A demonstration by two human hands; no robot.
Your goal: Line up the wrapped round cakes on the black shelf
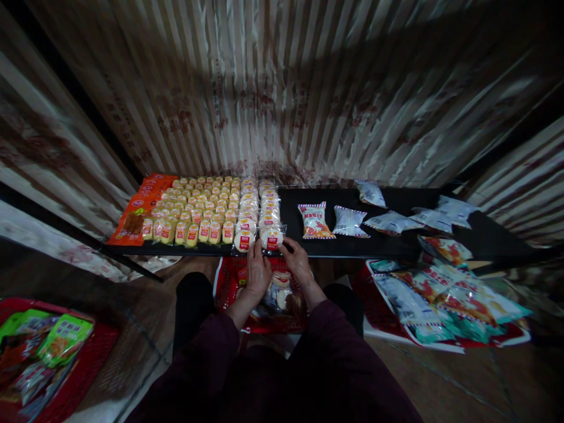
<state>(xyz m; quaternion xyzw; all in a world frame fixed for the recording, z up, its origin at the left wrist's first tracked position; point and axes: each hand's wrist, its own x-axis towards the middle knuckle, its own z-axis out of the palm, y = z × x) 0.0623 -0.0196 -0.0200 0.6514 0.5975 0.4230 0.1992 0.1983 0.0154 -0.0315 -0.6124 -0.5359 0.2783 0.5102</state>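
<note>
At the front edge of a black shelf (295, 214), my left hand (259, 271) and my right hand (298, 262) hold a clear packet of round white rice crackers (272, 237) between them. The left fingers are at its lower left edge. My right thumb and fingers pinch its right side. This packet is the front one of a column of the same kind. Just to the left runs another column of cracker packets (245, 238), close to my left fingertips. Further left stand rows of small yellow wrapped cakes (194, 214).
Orange bags (141, 205) lie at the shelf's left end. Several snack bags (315, 221) are spread on the right half. Below are a red basket (222, 288) between my legs, a filled basket (458, 346) at right, and another red basket (94, 346) at lower left.
</note>
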